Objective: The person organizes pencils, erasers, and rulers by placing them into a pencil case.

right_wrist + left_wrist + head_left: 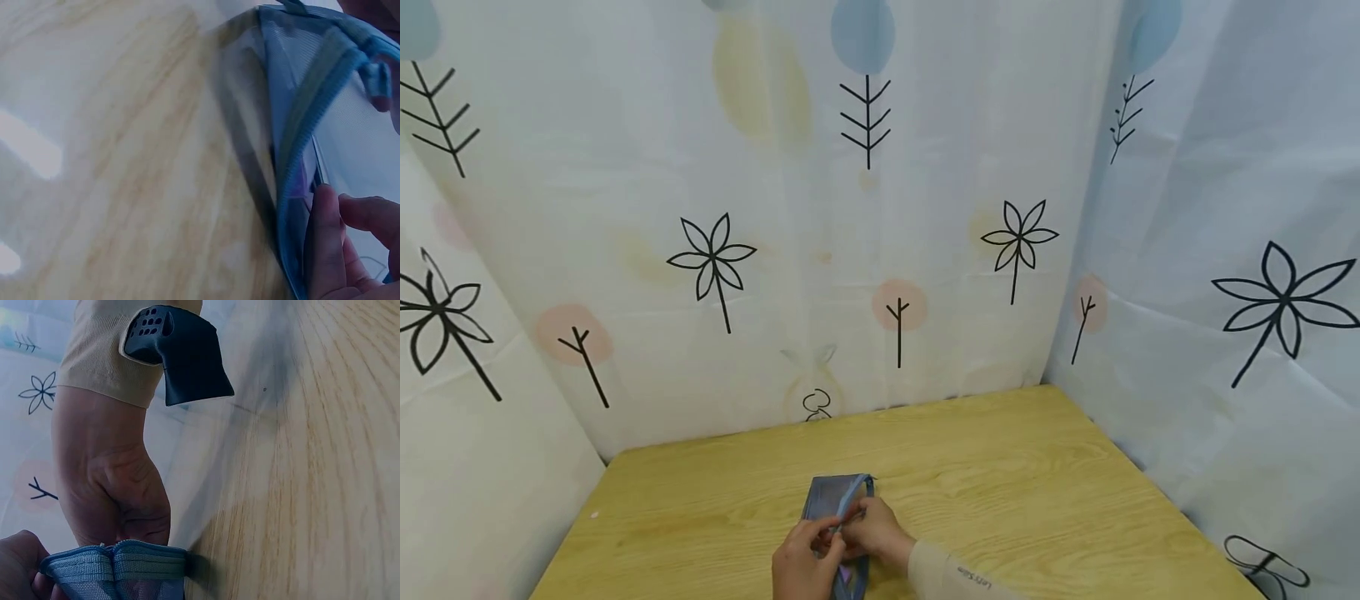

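Note:
A blue mesh zipper pouch (827, 493) stands on the table, its zipped mouth spread apart. My left hand (805, 560) pinches the zipper edge, and its thumb and fingers show beside the teal zipper band (150, 562) in the left wrist view. My right hand (874, 533) reaches into the mouth from the right. In the right wrist view its fingers (328, 244) dip inside the opening, next to a small purple item (300, 178) and a thin dark edge. I cannot tell whether they grip either one.
The wood-grain table (985, 467) spreads around the pouch. White patterned curtains (925, 208) hang behind it and on both sides. A black wire-like object (1266, 560) lies off the table's right edge. A dark camera mount (194, 359) sits on the right sleeve.

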A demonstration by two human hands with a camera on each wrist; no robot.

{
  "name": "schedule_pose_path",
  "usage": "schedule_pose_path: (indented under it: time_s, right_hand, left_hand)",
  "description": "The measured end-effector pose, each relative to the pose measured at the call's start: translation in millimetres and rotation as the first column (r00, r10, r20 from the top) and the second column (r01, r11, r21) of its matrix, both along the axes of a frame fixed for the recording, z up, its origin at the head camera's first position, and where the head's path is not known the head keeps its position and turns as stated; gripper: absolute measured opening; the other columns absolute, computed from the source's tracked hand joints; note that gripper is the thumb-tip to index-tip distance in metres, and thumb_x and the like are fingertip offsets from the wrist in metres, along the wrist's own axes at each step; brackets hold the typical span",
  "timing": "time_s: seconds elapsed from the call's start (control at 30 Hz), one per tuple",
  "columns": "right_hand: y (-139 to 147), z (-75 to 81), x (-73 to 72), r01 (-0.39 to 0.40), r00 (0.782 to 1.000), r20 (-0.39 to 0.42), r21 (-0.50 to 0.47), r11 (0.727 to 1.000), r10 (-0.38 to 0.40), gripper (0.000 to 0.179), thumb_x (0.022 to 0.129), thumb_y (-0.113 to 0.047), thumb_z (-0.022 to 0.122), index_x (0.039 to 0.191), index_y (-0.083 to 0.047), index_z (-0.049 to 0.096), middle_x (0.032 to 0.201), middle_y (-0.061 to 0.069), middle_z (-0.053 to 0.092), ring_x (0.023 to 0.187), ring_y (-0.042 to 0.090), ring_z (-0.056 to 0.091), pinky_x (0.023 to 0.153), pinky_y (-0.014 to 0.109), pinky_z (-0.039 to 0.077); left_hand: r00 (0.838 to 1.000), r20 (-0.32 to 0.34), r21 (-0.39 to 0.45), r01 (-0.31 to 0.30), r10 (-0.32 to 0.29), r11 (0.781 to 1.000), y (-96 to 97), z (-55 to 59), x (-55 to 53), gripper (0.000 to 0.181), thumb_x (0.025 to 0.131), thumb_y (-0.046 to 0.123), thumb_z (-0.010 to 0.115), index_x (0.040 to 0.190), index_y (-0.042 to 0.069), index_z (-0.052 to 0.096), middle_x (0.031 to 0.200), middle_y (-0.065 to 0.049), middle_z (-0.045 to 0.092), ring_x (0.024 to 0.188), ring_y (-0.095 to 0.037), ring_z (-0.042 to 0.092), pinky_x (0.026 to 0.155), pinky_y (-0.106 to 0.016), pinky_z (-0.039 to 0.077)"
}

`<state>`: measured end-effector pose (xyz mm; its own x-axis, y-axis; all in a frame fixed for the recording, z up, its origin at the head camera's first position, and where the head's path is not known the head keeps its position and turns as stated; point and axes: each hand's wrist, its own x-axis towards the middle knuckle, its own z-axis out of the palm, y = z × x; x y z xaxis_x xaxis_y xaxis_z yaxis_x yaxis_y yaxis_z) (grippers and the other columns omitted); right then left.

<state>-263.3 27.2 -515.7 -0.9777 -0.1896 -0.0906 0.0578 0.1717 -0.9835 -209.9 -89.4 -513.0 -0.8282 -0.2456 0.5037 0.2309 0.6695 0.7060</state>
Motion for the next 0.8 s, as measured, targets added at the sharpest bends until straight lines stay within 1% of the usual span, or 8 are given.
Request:
schedule_pose_path:
  time_s: [0.2,0.33,0.4,0.5,0.53,0.6,0.7,0.8]
  right_hand:
    - [-4,-1.3,3.6,0.013,0.996,-0.083,0.037,0.999,-0.010,0.015,0.072,0.009,0.063,0.086,0.005,0.063,0.070,0.005,0.063,0.057,0.012,0.062,0.053,0.031,0.056]
    - [-7,1.0,5.5,-0.012,0.994,-0.108,0.038,0.999,0.016,0.015,0.071,0.008,0.063,0.086,0.005,0.063,0.071,0.007,0.066,0.058,0.012,0.062,0.053,0.029,0.055]
    - [-5,2.9,8.3,-0.049,0.996,-0.078,-0.013,0.999,0.048,0.015,0.074,0.008,0.063,0.089,0.007,0.064,0.074,0.009,0.069,0.060,0.013,0.065,0.056,0.031,0.057]
    - [7,6.1,11.4,-0.085,0.996,-0.022,-0.069,0.994,0.084,0.016,0.079,0.006,0.064,0.095,0.008,0.064,0.077,0.011,0.069,0.063,0.017,0.068,0.059,0.035,0.058]
    - [13,7.2,11.8,-0.093,0.996,-0.009,-0.073,0.993,0.092,0.016,0.080,0.005,0.065,0.096,0.008,0.064,0.078,0.011,0.069,0.063,0.017,0.068,0.059,0.035,0.058]
    - [27,11.1,11.0,-0.109,0.994,-0.010,-0.021,0.994,0.109,0.015,0.083,0.001,0.066,0.097,0.006,0.063,0.078,0.010,0.068,0.062,0.018,0.068,0.056,0.034,0.058]
    - [50,21.0,5.9,-0.128,0.988,-0.068,0.118,0.985,0.136,0.012,0.087,-0.004,0.065,0.095,0.003,0.064,0.079,0.012,0.067,0.061,0.019,0.067,0.053,0.034,0.056]
    - [74,36.4,-3.1,-0.141,0.969,-0.161,0.263,0.954,0.187,0.008,0.092,-0.008,0.064,0.095,-0.001,0.064,0.083,0.015,0.066,0.065,0.025,0.067,0.053,0.034,0.054]
  left_hand:
    - [0.996,-0.088,-0.009,-0.006,0.005,1.000,-2.5,-2.7,1.4,0.023,0.067,-0.002,0.077,0.082,0.015,0.077,0.068,0.014,0.055,0.057,0.002,0.054,0.052,-0.020,0.045]
    - [0.994,-0.112,-0.015,-0.011,0.010,1.000,-6.1,-3.3,3.5,0.023,0.067,-0.002,0.077,0.082,0.014,0.077,0.068,0.014,0.055,0.057,0.002,0.055,0.052,-0.020,0.044]
    - [0.995,-0.104,-0.010,-0.010,0.009,1.000,-7.4,-3.2,5.1,0.022,0.067,-0.002,0.077,0.083,0.014,0.077,0.068,0.014,0.056,0.058,0.002,0.055,0.053,-0.020,0.045]
    - [0.998,-0.053,-0.015,0.015,-0.016,1.000,-8.1,-2.7,6.3,0.021,0.070,0.000,0.078,0.085,0.014,0.077,0.070,0.013,0.056,0.059,0.002,0.055,0.054,-0.020,0.046]
    - [0.999,-0.031,-0.021,0.033,-0.034,0.999,-8.3,-2.8,6.5,0.020,0.071,0.001,0.078,0.086,0.015,0.077,0.070,0.013,0.055,0.059,0.002,0.055,0.054,-0.020,0.046]
    - [0.997,0.014,-0.058,0.077,-0.076,0.995,-9.3,-3.9,7.1,0.019,0.074,0.004,0.078,0.088,0.016,0.077,0.071,0.013,0.055,0.060,0.002,0.054,0.055,-0.020,0.045]
    - [0.985,0.090,-0.176,0.158,-0.144,0.972,-13.0,-7.2,8.6,0.015,0.077,0.013,0.079,0.089,0.020,0.076,0.072,0.015,0.054,0.060,0.004,0.052,0.053,-0.020,0.043]
    - [0.963,0.153,-0.316,0.260,-0.221,0.913,-18.3,-8.4,6.3,0.011,0.079,0.024,0.079,0.089,0.024,0.075,0.073,0.017,0.054,0.060,0.005,0.049,0.052,-0.019,0.041]
